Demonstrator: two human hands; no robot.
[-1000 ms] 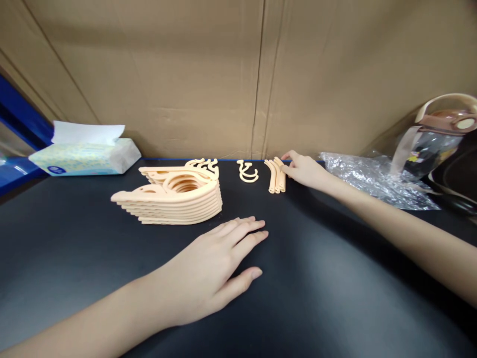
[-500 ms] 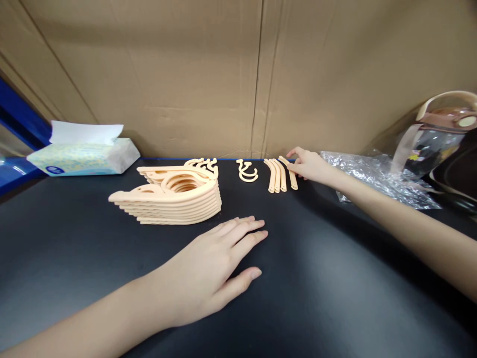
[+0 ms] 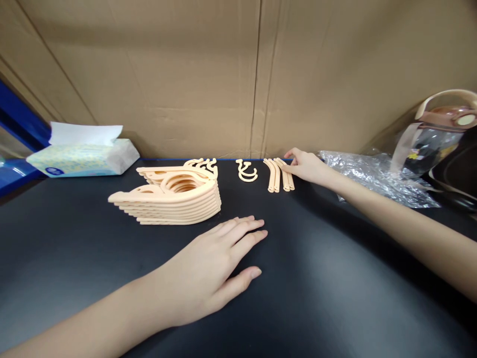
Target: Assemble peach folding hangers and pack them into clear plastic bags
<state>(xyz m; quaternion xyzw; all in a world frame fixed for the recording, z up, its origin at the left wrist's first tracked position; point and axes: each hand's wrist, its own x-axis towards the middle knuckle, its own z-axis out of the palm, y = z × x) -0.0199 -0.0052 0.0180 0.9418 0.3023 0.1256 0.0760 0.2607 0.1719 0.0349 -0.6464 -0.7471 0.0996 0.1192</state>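
My left hand point(image 3: 214, 271) lies flat and open on the black table point(image 3: 335, 278), fingers stretched out, just in front of a stack of peach plastic hanger bodies point(image 3: 169, 198). My right hand point(image 3: 306, 166) reaches to the far edge and touches the right side of a row of several curved peach rods point(image 3: 278, 175) with its fingertips. Its fingers are extended and I see nothing gripped in them. A small pile of peach hooks point(image 3: 247, 171) lies between the stack and the rods.
A tissue pack point(image 3: 84, 151) sits at the back left. Crumpled clear plastic point(image 3: 372, 176) and a clear jug with a brown lid point(image 3: 436, 134) are at the right. A cardboard wall point(image 3: 238, 74) closes off the back.
One rod lay angled apart from the row half a second ago; it now lies close against the others, nudged in by my right hand. My left hand has stayed still.
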